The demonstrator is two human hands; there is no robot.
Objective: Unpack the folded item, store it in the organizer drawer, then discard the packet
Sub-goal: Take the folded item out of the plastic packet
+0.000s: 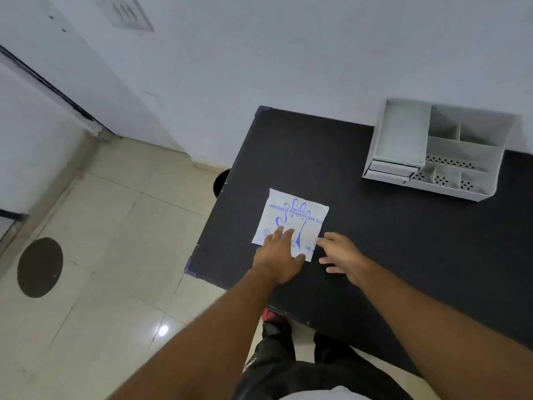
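A white packet [294,215] with a blue glove print and lettering lies flat near the left end of the black table [375,241]. My left hand [278,256] rests palm down on the packet's near edge, fingers spread. My right hand [341,255] hovers just right of the packet's near right corner, fingers apart, a fingertip close to or touching the edge. A white desk organizer [438,148] stands at the table's far right against the wall, with open compartments and two shut drawers [390,170] at its lower left.
A dark round bin [221,181] peeks out beside the table's left edge on the tiled floor. A dark round floor cover [39,267] lies at the left. My legs stand at the table's near edge.
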